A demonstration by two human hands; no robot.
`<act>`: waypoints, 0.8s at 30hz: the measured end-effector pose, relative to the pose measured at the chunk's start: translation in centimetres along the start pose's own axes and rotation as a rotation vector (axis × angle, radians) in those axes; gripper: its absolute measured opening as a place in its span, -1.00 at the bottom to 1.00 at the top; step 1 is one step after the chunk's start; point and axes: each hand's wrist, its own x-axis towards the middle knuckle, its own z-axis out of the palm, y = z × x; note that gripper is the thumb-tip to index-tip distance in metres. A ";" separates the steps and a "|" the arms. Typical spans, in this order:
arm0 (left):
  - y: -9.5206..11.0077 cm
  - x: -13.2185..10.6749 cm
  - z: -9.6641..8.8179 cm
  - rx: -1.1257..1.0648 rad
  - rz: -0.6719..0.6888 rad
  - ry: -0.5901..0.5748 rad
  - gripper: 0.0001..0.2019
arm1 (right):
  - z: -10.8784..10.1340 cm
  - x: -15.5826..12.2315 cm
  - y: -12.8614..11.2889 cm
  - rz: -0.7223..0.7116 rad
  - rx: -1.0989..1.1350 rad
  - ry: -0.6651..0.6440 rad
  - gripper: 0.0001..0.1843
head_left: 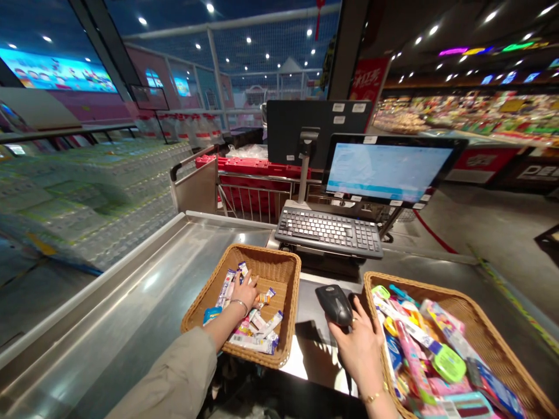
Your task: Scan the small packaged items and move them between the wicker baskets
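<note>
Inside the left wicker basket (285, 302), my left hand (246, 293) rests among small packaged sweets, its fingers apart and touching the packets. Long, thin wrapped sticks (225, 287) lie beside it, and more wrapped sticks (253, 343) are heaped nearer to me. A blue packet (212, 315) sits by the basket's left wall. My right hand (358, 343) is wrapped round a black handheld barcode scanner (334, 305), its head tilted up above the counter between the two baskets. Part of the scanner's grip is hidden by my hand.
A second wicker basket (489, 326) on the right is full of bright packaged goods. Beyond the scanner stand a keyboard (329, 230) and a lit screen (384, 170). The metal counter (131, 291) has a raised edge on the left. A shopping trolley (253, 195) stands behind.
</note>
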 end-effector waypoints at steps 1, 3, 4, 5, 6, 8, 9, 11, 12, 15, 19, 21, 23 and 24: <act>0.0 0.0 0.0 0.004 -0.029 -0.008 -0.67 | 0.0 0.0 0.1 0.002 -0.006 0.002 -0.68; 0.1 0.0 0.0 0.008 -0.069 -0.032 -0.70 | 0.0 -0.1 0.3 0.001 -0.016 0.003 -0.66; 0.2 0.0 -0.1 0.007 -0.074 -0.045 -0.71 | 0.0 -0.1 0.3 0.000 -0.020 0.007 -0.66; 0.2 0.1 -0.1 0.005 -0.075 -0.057 -0.72 | -0.1 -0.1 0.3 -0.001 -0.021 0.010 -0.65; 0.3 0.1 -0.1 0.003 -0.076 -0.068 -0.72 | -0.1 -0.1 0.3 0.000 -0.021 0.013 -0.65; 0.4 0.2 -0.2 -0.001 -0.081 -0.079 -0.73 | -0.2 -0.1 0.2 0.005 -0.015 0.017 -0.65; 0.4 0.2 -0.3 -0.005 -0.084 -0.080 -0.72 | -0.3 -0.1 0.1 0.009 -0.009 0.015 -0.65; 0.5 0.2 -0.4 -0.013 -0.091 -0.073 -0.73 | -0.4 -0.1 0.0 0.012 0.001 0.011 -0.66; 0.5 0.2 -0.5 -0.017 -0.094 -0.067 -0.74 | -0.4 0.0 -0.1 0.011 0.004 0.011 -0.67; 0.6 0.1 -0.8 -0.028 -0.103 -0.034 -0.78 | -0.6 0.0 -0.1 -0.005 0.001 0.012 -0.69; 0.5 -0.2 -1.6 -0.036 -0.113 0.055 -0.89 | -0.8 0.1 -0.1 -0.014 -0.028 0.009 -0.71; 0.5 -0.2 -2.1 -0.035 -0.112 0.102 -0.92 | -1.0 0.2 -0.1 -0.018 -0.046 0.005 -0.70; 0.5 -0.2 -2.7 -0.037 -0.104 0.162 -0.91 | -1.1 0.2 -0.2 -0.023 -0.064 0.007 -0.68; 0.5 -0.2 -3.0 -0.042 -0.098 0.197 -0.90 | -1.2 0.2 -0.2 -0.026 -0.072 0.010 -0.68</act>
